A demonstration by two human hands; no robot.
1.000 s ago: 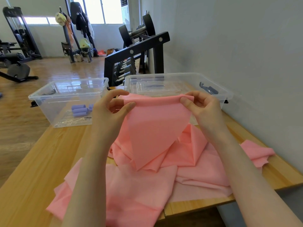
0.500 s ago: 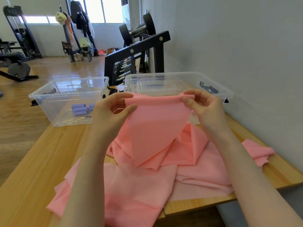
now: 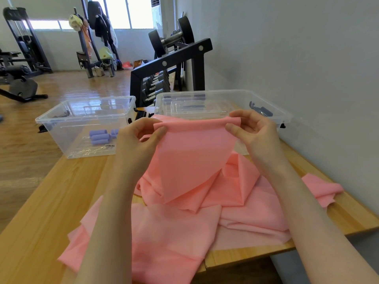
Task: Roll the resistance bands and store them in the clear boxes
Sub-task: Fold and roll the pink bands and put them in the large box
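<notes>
A long pink resistance band lies bunched on the wooden table, one end lifted in front of me. My left hand pinches the left corner of that end between thumb and fingers. My right hand pinches the right corner, and the top edge is stretched flat between them. Behind stand two clear boxes: the left box holds a few rolled purple bands, and the right box is partly hidden by the band.
The wooden table runs along a grey wall on the right. A black dumbbell rack stands behind the boxes. Gym machines and a coat stand are far off on the wooden floor at left.
Both hands have raised the band's end slightly and pulled its top edge a little tauter. The pile on the table has barely shifted.
</notes>
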